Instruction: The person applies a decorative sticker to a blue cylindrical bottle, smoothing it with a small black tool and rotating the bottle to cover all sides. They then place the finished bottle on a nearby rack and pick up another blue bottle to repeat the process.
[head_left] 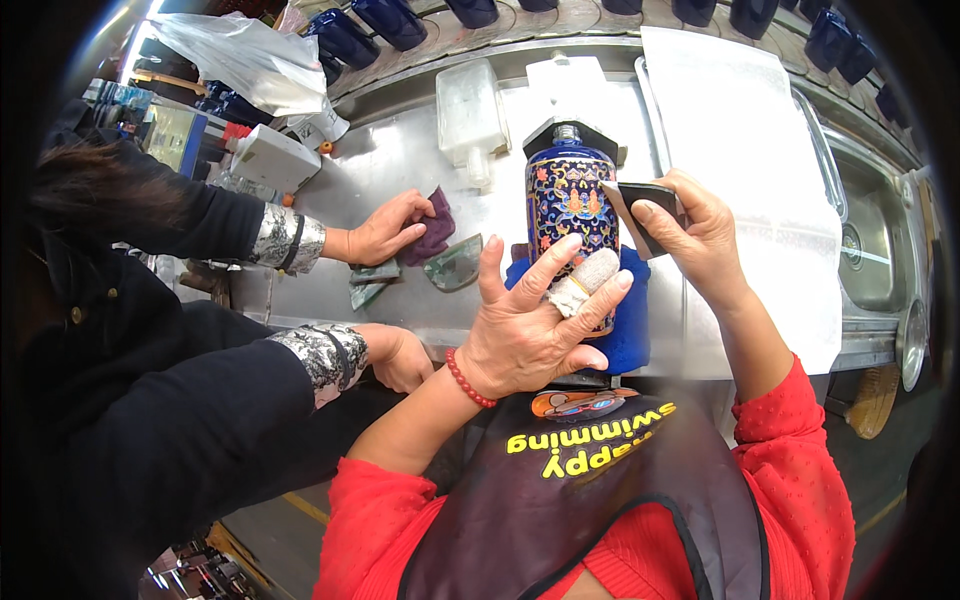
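Note:
A dark blue bottle (570,190) with a colourful floral pattern lies in front of me, its neck pointing away. Under its near end is a bright blue cloth (630,325). My left hand (530,325) rests over the bottle's lower part with fingers spread. One finger wears a whitish wrapping, and a red bead bracelet circles the wrist. Held in my right hand (700,235) is a flat dark scraper (650,215) with a pale edge. That edge meets the bottle's upper right side, and I cannot tell how firmly it presses.
A co-worker's hand (390,230) touches a purple cloth (432,230) on the metal table (400,320), near a greenish translucent piece (455,262). Beyond lies a clear bottle-shaped container (470,105). A white sheet (750,180) and a sink (870,240) are rightward; dark blue vessels (390,22) line the back.

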